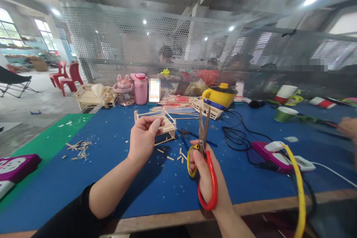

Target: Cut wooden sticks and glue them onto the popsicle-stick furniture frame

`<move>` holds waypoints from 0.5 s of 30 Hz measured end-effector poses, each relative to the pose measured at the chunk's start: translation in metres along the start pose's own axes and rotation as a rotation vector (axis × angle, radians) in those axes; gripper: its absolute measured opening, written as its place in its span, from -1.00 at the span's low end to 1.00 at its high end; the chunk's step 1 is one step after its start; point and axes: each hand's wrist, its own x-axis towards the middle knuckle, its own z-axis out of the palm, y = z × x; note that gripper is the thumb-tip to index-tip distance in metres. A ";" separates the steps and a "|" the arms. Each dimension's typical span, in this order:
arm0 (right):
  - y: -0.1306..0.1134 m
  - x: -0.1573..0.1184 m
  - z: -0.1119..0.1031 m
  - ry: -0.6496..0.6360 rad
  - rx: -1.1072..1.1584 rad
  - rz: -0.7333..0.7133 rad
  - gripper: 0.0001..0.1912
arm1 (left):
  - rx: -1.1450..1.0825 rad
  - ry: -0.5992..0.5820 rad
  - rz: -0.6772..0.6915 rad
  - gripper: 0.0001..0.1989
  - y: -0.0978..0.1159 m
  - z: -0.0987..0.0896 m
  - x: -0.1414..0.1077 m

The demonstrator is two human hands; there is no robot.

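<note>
My right hand (205,178) grips a pair of scissors (203,135) with one red and one yellow handle loop. Their blades point up and stand slightly apart. To the left, my left hand (143,134) is closed in a pinch, thumb against fingers; what it holds, if anything, is too small to make out. Just behind that hand is a small wooden stick frame (169,124), partly hidden by the fingers. Pliers (185,135) with dark blue handles lie between the two hands. Short cut stick pieces (170,158) are scattered on the blue tabletop (134,197).
Another wooden stick model (93,96) stands back left, near a pink bottle (141,89). A third model (208,108) leans by a yellow pot (220,96). Purple power strip (275,158) and cables occupy the right. Another person's hand (348,128) shows at the far right.
</note>
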 end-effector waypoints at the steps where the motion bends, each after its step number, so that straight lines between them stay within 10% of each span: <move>1: 0.000 0.000 -0.001 -0.009 0.018 0.025 -0.57 | -0.002 -0.002 -0.021 -0.73 -0.001 -0.001 0.001; 10: 0.001 0.000 -0.002 -0.045 -0.015 0.041 -0.58 | -0.185 -0.330 -0.389 -0.70 -0.012 0.006 -0.015; 15: -0.002 -0.006 0.001 -0.060 -0.013 0.021 -0.57 | -0.227 -0.297 -0.419 -0.74 -0.010 0.008 -0.022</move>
